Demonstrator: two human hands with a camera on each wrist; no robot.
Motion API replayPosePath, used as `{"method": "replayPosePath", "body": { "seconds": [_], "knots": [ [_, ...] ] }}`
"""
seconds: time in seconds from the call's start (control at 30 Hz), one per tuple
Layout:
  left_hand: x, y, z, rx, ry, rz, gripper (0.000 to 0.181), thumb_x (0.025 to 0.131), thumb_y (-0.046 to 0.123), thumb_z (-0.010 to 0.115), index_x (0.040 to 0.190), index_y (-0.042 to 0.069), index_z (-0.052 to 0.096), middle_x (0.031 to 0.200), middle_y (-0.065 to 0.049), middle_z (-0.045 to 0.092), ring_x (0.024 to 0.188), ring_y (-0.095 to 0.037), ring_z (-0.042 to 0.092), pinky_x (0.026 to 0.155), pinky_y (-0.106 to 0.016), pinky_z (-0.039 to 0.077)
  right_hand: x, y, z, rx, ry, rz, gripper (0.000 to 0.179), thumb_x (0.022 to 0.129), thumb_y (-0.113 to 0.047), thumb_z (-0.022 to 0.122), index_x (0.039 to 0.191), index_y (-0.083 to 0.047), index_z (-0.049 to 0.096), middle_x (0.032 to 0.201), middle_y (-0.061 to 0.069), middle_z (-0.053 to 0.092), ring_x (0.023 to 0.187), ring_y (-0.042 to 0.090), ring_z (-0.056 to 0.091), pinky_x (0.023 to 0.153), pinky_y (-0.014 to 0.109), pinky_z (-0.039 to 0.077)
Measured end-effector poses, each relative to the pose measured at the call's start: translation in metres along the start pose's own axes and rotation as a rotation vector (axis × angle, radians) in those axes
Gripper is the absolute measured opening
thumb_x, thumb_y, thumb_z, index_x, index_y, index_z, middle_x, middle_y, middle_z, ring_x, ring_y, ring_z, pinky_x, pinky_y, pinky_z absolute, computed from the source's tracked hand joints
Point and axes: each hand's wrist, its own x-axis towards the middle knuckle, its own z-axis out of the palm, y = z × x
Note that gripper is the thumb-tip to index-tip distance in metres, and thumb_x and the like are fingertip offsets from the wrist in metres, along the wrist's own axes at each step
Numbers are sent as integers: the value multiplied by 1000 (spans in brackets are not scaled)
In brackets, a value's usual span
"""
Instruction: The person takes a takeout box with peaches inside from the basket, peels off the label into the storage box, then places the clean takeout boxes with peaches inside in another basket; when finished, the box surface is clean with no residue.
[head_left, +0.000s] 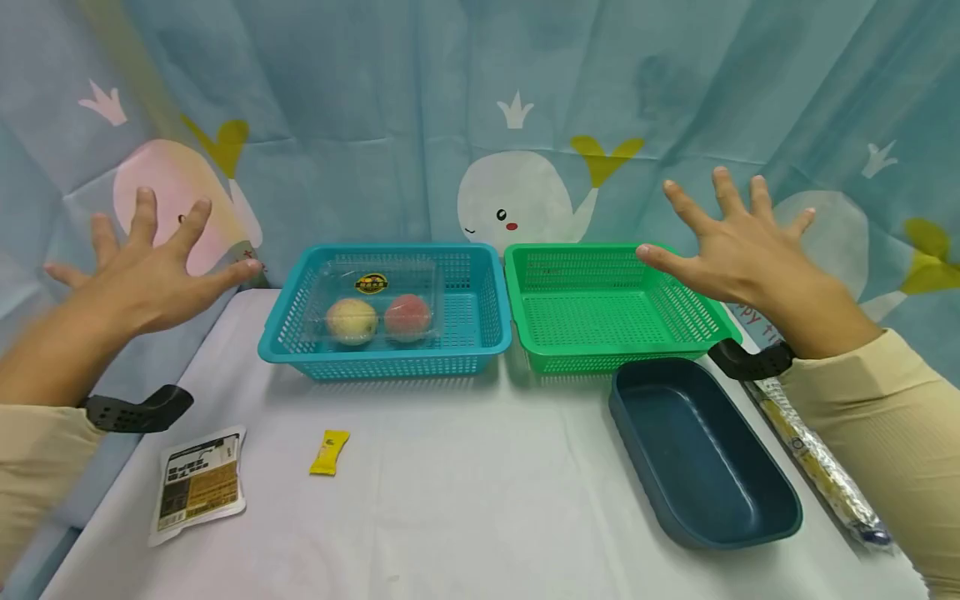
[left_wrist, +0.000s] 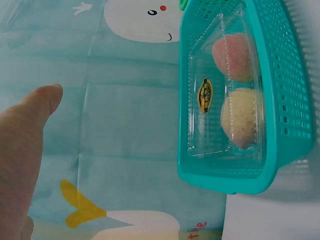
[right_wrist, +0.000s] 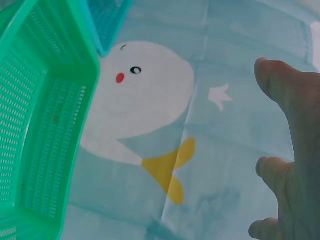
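Both hands are raised with fingers spread, holding nothing. In the head view the left hand hovers at the left, beside the blue basket. The right hand is up near the right end of the green basket. Inside the blue basket lies a clear plastic box with a pale yellowish peach and a redder peach. No contents show in the green basket. Below the left hand lie a flat printed food packet and a small yellow wrapped snack.
A dark blue oblong tub stands at the front right of the white table. A long silvery-yellow package lies along the right edge, partly behind the right forearm. A whale-print curtain hangs behind the baskets.
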Motion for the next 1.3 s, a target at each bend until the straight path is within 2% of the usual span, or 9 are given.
{"method": "replayPosePath", "body": {
  "seconds": [0.33, 0.5, 0.8, 1.1, 1.3],
  "knots": [
    [-6, -5, 8, -35, 43, 15, 96, 86, 76, 36, 153, 25, -11, 147, -15, -36, 126, -57, -30, 75, -85, -14, 9, -13, 1, 10, 9, -48, 86, 88, -76, 30, 154, -34, -8, 155, 17, -23, 133, 52, -23, 79, 84, -14],
    [-8, -7, 14, -73, 68, 22, 94, 87, 74, 38, 154, 25, -7, 149, -13, -35, 128, -57, -27, 76, -85, -14, 14, -16, 4, 34, 19, -60, 85, 88, -76, 30, 154, -35, -7, 156, 15, -21, 135, 52, -19, 82, 84, -10],
    [-11, -12, 36, -156, 142, 69, 90, 89, 66, 46, 155, 26, -1, 154, -12, -27, 135, -56, -14, 80, -85, -10, 25, -27, 14, 101, 37, -93, 83, 89, -74, 31, 154, -37, -4, 158, 14, -16, 138, 49, -15, 87, 83, -6],
    [-13, -9, 59, -252, 184, 110, 87, 91, 59, 51, 156, 25, 4, 157, -7, -21, 137, -54, -11, 83, -83, -10, 33, -43, 24, 179, 78, -147, 83, 89, -72, 37, 155, -36, 3, 160, 12, -8, 141, 45, -6, 92, 81, 0],
    [-16, -11, 72, -287, 194, 136, 85, 92, 55, 52, 156, 22, 6, 158, -8, -17, 137, -53, -9, 87, -83, -8, 40, -54, 32, 214, 96, -187, 82, 89, -71, 39, 156, -35, 6, 160, 11, -5, 142, 43, -2, 94, 80, 6]
  ]
}}
